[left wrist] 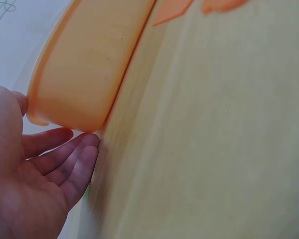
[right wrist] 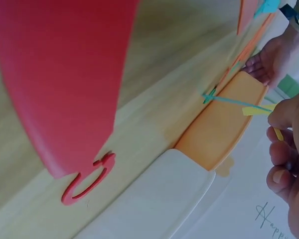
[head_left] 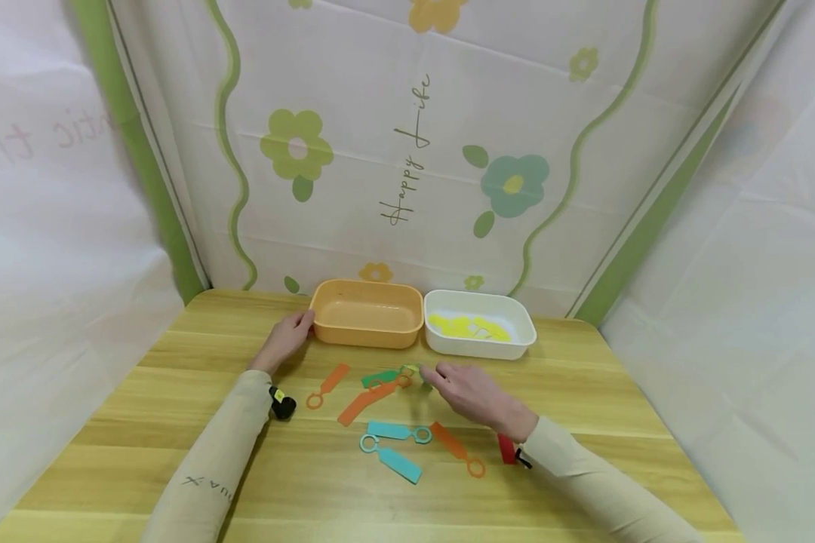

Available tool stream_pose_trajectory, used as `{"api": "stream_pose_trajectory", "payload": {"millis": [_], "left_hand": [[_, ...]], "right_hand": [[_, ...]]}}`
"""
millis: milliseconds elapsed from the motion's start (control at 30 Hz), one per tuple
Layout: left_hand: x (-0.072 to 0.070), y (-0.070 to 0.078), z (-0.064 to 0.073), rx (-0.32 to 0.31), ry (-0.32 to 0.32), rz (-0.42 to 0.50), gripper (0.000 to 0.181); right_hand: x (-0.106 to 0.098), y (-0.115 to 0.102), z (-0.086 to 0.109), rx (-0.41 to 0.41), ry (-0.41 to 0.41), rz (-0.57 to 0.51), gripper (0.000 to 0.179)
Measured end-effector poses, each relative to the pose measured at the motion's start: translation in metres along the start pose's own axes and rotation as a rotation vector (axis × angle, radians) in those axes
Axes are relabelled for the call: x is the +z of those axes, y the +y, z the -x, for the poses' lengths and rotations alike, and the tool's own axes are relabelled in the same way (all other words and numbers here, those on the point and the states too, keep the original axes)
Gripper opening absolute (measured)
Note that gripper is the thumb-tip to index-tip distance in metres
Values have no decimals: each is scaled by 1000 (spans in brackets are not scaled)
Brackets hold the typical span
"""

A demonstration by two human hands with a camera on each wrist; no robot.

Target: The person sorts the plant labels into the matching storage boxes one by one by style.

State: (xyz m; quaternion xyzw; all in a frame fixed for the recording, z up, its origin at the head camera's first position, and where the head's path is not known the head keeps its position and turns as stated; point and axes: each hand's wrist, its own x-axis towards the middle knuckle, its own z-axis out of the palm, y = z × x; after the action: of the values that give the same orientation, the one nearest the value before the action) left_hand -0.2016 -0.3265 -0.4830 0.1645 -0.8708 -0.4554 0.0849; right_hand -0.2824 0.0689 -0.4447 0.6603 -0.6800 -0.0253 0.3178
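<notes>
My right hand (head_left: 472,396) pinches a small yellow tag (right wrist: 256,110) between thumb and fingers, above the table. A thin teal strip (right wrist: 229,99) runs from the fingers toward a green piece; whether it is also held I cannot tell. Beneath lie a green tag (head_left: 379,378) and overlapping orange tags (head_left: 367,402) with rings. My left hand (head_left: 287,339) is at the left end of the orange bin (head_left: 367,337). In the left wrist view, its thumb meets the rim and its loosely bent fingers touch the end wall.
A white bin (head_left: 478,348) holding yellow tags (head_left: 472,327) stands right of the orange one. Nearer me lie two light blue tags (head_left: 390,431), an orange tag (head_left: 451,441) and, partly under the right forearm, a red tag (head_left: 507,449). A printed curtain (head_left: 380,151) hangs behind the table.
</notes>
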Motion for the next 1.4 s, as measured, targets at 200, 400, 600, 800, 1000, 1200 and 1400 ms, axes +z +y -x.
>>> {"api": "stream_pose_trajectory", "payload": {"millis": [200, 400, 600, 800, 1000, 1200, 1400], "left_hand": [[0, -2, 0, -2, -11, 8, 65], [-1, -2, 1, -8, -7, 12, 67], [1, -4, 1, -17, -12, 21, 65], [3, -4, 1, -18, -11, 29, 65], [2, -1, -1, -6, -1, 20, 63], [0, 0, 0, 8, 4, 30, 61], [-1, 2, 2, 20, -2, 43, 60]], "right_hand": [[-4, 2, -4, -12, 66, 16, 49], [-6, 10, -10, -19, 58, 24, 43], [4, 18, -13, -26, -72, 46, 20], [18, 26, -16, -15, -138, 67, 17], [19, 38, -19, 31, -120, 22, 13], [14, 57, -22, 87, -86, 27, 12], [15, 80, -21, 161, -82, 18, 11]]}}
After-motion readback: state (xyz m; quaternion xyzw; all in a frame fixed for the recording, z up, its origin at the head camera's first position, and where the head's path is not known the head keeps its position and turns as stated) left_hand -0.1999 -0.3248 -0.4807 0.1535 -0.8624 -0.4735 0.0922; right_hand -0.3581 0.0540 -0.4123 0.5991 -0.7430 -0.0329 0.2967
